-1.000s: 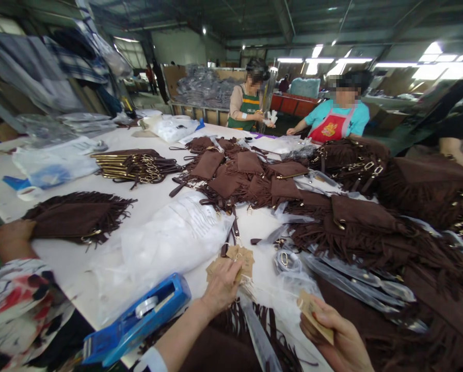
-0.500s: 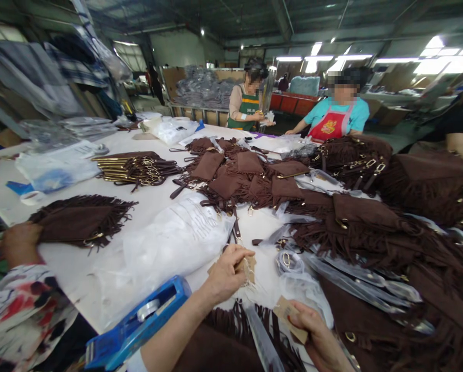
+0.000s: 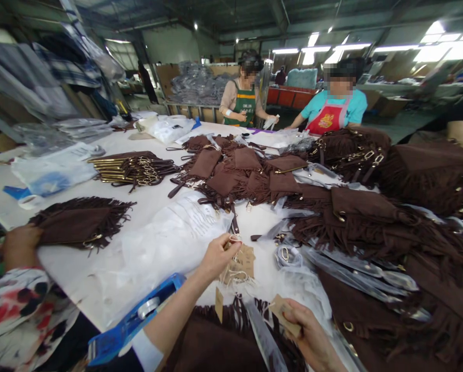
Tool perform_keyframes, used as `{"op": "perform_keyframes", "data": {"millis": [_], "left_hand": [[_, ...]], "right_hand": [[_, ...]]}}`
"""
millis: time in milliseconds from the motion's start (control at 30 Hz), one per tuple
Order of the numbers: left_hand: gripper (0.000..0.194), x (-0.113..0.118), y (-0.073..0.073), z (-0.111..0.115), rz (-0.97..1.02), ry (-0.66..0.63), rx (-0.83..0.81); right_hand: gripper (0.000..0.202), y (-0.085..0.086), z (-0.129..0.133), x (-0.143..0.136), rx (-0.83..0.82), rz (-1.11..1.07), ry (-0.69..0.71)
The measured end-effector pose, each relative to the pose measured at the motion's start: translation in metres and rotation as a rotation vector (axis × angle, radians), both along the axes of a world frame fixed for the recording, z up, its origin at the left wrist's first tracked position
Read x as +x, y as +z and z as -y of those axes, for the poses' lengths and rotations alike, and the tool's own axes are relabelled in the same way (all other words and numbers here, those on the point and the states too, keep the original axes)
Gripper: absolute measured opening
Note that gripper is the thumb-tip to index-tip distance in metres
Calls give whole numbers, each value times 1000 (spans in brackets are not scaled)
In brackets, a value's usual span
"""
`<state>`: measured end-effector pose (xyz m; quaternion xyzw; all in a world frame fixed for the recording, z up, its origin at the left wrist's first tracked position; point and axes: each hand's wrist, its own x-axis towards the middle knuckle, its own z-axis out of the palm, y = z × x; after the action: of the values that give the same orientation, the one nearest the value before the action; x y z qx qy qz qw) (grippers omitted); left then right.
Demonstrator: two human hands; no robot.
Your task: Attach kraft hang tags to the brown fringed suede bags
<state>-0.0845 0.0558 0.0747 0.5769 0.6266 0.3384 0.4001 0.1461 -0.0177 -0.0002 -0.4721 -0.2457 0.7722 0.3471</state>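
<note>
My left hand [image 3: 220, 256] is closed in a pinch on a white string, a loop of which shows at the fingertips. Just below it, a pile of brown card hang tags [image 3: 245, 261] with white strings lies on the table. A single hang tag [image 3: 219, 305] shows edge-on under that hand; whether the pinched string leads to it is unclear. My right hand [image 3: 306, 325] grips brown card hang tags [image 3: 283, 312] between thumb and fingers. Nearest to me is a dark brown fringed bag [image 3: 219, 341] with a clear plastic-wrapped strap [image 3: 264, 330] across its fringe.
A blue tape dispenser [image 3: 138, 320] stands left of my arm, beside a white plastic bag [image 3: 169, 232]. Brown fringed pouches [image 3: 246, 175] cover the middle and right. At left, another person's hand [image 3: 22, 243] touches a fringed pouch [image 3: 76, 225]. Two people stand across the table [image 3: 138, 194].
My left hand has lifted off the tag pile and shifted slightly left and up, with white string in its fingertips. One tag now shows below it. My right hand keeps its tags.
</note>
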Motion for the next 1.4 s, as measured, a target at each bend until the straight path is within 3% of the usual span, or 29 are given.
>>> {"op": "perform_keyframes", "data": {"millis": [33,100,200,467,567,700,767,867,933,1100,1267,1400], "left_hand": [[23,-1,-9,1,-186,-47,-21],[46,-1,-25,6,-491,-142,-77],[69,8,-42,23,-589,-253,-107],[51,66,-39,67,-15,-356,-31],[51,76,-36,70,79,-309,-54],[49,72,-36,69,137,-174,-42],[46,69,-38,71,199,-33,-113],[23,68,-45,80,355,188,-270],[25,73,-51,87,503,267,-425],[55,90,-62,98,861,222,-796],[50,98,-61,101,1071,162,-931],[40,96,-59,105,1168,153,-894]], "right_hand": [[21,3,0,2,-8,-20,-16],[23,9,1,6,-20,-47,-41],[25,18,1,13,-24,-83,-69],[24,33,4,14,-24,-209,-98],[23,36,6,12,-22,-213,-89],[23,37,6,12,-19,-228,-95],[23,37,6,12,-13,-241,-91],[22,37,6,11,-2,-245,-92],[22,38,6,10,-2,-237,-99],[21,35,7,10,-19,-218,-110],[24,33,10,15,-28,-198,-116],[25,32,13,18,-29,-201,-143]]}}
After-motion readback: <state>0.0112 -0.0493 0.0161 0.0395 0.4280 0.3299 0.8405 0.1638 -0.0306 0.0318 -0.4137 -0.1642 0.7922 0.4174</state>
